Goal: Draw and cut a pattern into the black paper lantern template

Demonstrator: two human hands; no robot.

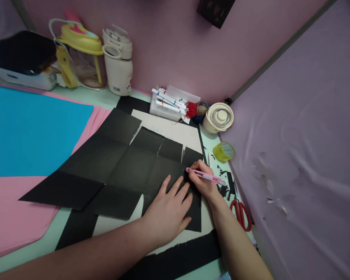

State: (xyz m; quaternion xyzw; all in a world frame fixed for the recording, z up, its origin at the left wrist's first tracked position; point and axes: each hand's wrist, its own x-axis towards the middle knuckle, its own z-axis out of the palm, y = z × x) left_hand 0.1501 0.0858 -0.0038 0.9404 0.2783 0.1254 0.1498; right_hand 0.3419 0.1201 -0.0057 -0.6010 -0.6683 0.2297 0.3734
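**Slit black sheet spread mid-counter, one hand flat on it, the other holding a pink tool**

The pale-green counter [48, 241] meets a pink wall along its far edge and a purple wall covering along its right edge. Pink paper [14, 217] takes up the left side, topped by a blue sheet [35, 136]. The black sheet [128, 167] lies across the middle, creased into panels; slits open its far edge, a wedge-shaped gap its near edge, and its left corner overlaps the pink paper. Under it, a pale board [172, 130] shows toward the far edge.

The person's left grip [167, 208] is unclosed, fingers spread flat on the black sheet, holding nothing. The right grip [202, 181] is pinched around a pink tool [210, 177] by the sheet's right edge; whether its tip touches the sheet cannot be told.

A bottle [118, 66] and a pen box [167, 107] stand along the far edge, a cream pot [218, 118] in the far right corner. Along the right edge, red-handled scissors [240, 214] lie close to the right forearm, with black scraps [230, 184] beside the wrist, leaving little sideways room.
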